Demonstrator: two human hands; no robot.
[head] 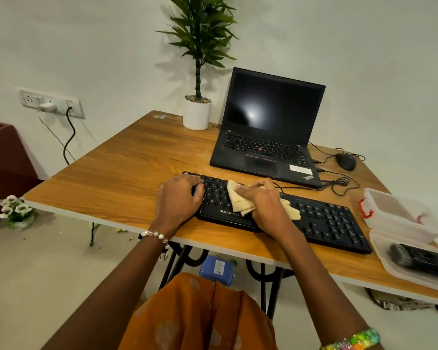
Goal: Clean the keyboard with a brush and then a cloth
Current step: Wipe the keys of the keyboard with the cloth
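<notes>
Gripping a folded cream cloth (240, 202), the right hand (263, 203) presses it onto the middle of the black keyboard (324, 221), fingers curled over the fabric; part of the cloth shows again at the hand's right side. Left hand (178, 198) rests on the keyboard's left end, fingers bent over the far-left keys, holding nothing else. The keyboard lies slantwise along the near edge of the wooden table (116, 178), its right half uncovered. Nearest on the right, a black brush (420, 258) lies in a shallow clear lid (390, 263) at the table's near right corner; just beyond it stands a clear plastic box (400, 215) with a red clasp. Beyond the keyboard sits an open black laptop (266, 137), its screen dark, with cables trailing right to a black mouse (345, 161). At the far edge, left of the laptop, a green plant rises from a white pot (197, 113). On the wall at far left, a socket panel (52, 103) carries a white charger and a black cord.
</notes>
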